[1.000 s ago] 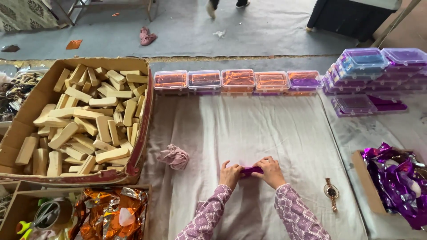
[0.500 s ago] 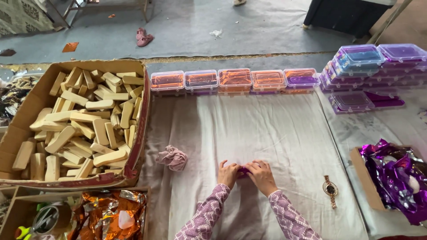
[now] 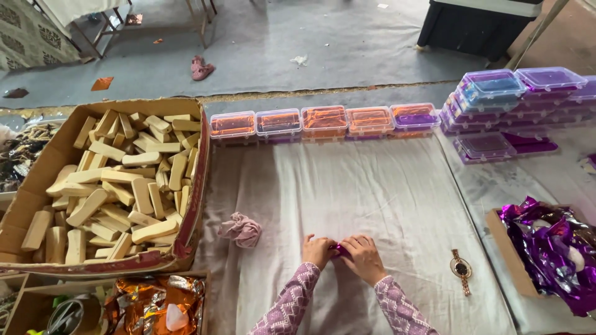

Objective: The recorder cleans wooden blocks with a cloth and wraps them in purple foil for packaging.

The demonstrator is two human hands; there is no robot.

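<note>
- The white cloth [image 3: 385, 205] covers the table, soft under the work.
- The left hand [image 3: 318, 250] and right hand [image 3: 363, 257] press together, pinching a small purple piece [image 3: 340, 249] on the cloth.
- The piece looks light, thin and crinkly; best held by its ends.

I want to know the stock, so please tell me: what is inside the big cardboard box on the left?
The cardboard box holds many pale tan rectangular bars, piled loosely in several directions and filling it almost to the rim. The pile covers the lower layers and the bottom of the box, so these cannot be seen.
</note>
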